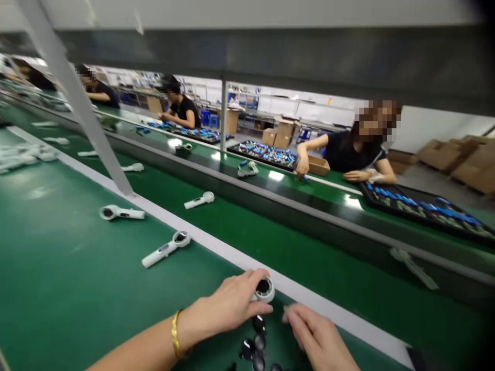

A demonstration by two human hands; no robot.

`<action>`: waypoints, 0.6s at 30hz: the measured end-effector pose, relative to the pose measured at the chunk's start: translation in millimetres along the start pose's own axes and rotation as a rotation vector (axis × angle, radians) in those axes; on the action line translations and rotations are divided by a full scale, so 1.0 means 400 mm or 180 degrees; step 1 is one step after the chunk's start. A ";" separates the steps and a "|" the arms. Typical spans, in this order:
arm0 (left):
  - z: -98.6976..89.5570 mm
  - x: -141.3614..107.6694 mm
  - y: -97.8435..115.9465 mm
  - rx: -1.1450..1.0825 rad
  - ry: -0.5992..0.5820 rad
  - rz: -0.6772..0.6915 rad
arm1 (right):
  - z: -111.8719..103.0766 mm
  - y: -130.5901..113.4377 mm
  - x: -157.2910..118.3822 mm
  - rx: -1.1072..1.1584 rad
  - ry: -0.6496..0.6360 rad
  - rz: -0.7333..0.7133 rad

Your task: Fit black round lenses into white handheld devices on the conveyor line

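Head view, entry by entry.

Item one: our left hand point(228, 304), a gold bangle point(176, 334) at the wrist. Its grip is clenched over a white handheld device point(268, 294), whose round head has a black centre. The device sits at a white edge strip point(228, 260), and our fingers hide part of it.

Item two: our right hand point(315, 332), fingers drawn together just beside the device. We cannot tell whether they pinch anything small.

Item three: glossy black round pieces point(258, 342), lying in a loose row between our hands on a green conveyor counter point(73, 268).

Item four: three similar white devices, laid apart on the green surface ahead of us, the nearest point(166, 248) angled toward our hands.

Across the line: a co-worker point(350, 154) in a dark top, one hand point(302, 165) at the edge of a black tray point(263, 155) heaped with blue parts. A second black tray point(423, 208) stands nearer our side of that co-worker. Further co-workers sit along the line, and cardboard boxes point(452, 154) are stacked on the floor behind.
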State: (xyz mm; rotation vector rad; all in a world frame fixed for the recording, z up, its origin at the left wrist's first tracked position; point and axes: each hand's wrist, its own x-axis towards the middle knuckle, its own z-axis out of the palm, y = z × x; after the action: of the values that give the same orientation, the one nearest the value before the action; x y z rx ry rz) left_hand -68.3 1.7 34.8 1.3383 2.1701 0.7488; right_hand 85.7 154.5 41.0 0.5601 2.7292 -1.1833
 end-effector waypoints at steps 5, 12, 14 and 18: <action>0.037 0.018 0.006 0.0834 -0.0061 -0.0020 | -0.001 -0.007 0.053 0.0212 0.0183 0.0074; 0.060 0.022 0.002 0.1207 0.0053 -0.0025 | 0.025 -0.013 0.085 -0.0927 0.0138 0.0204; 0.064 0.026 0.002 0.1274 0.0084 -0.0036 | 0.026 -0.022 0.089 -0.1318 0.0136 0.0246; 0.070 0.031 0.006 0.1294 0.0088 -0.0059 | 0.022 -0.050 0.097 -0.1805 0.0058 0.0294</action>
State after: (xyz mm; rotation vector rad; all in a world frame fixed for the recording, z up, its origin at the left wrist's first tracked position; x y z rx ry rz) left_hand -53.7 19.5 14.5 1.5015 2.4422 0.3269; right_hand 42.0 146.8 38.9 0.6023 2.8241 -0.3466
